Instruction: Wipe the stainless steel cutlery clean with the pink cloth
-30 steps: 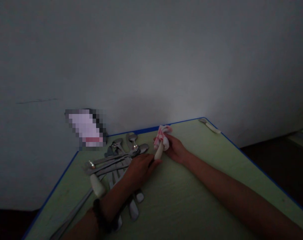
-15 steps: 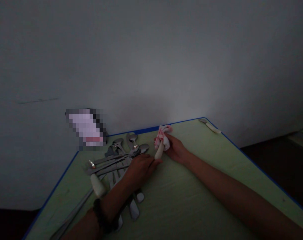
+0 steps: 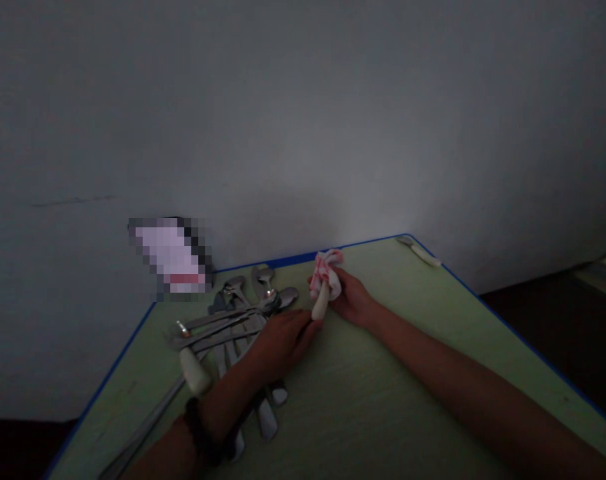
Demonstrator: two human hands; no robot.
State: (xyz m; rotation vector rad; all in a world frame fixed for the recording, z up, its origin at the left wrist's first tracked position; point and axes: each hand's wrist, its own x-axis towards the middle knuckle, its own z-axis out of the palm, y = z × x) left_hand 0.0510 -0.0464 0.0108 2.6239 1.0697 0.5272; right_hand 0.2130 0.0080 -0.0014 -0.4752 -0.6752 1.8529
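1. Plain grey wall (image 3: 333, 120) is filling the background and meeting the worktop's far edge.
2. Pale green worktop (image 3: 393, 400) is running toward the camera, with blue trim lining its edges.
3. Loose cutlery pile (image 3: 223, 328) is covering the left half: spoons and other metal pieces are crossing each other, several handles pointing at the near edge. One thick cream handle (image 3: 195, 372) is lying in it, close to the left forearm.
4. Left hand (image 3: 283, 337) is reaching over the pile, a dark band (image 3: 200, 427) circling its wrist. Thumb and fingers are pinching the lower end of a cream-handled utensil (image 3: 321, 303).
5. Right hand (image 3: 353, 299) is curling around a cloth, gripping it about the utensil's upper part.
6. Pixelated rectangular object (image 3: 167, 253) is sitting at the far left corner, against the wall; details unreadable.
7. Pink-and-white cloth (image 3: 324, 267) is bunching in the right hand, near the middle of the far edge.
8. Second cream-handled piece (image 3: 423, 253) is lying at the far right corner, handle toward the right edge, well apart from the pile.
9. Held utensil is tilting, handle end pointing nearward; its head is hiding in the cloth, so can't tell the type.
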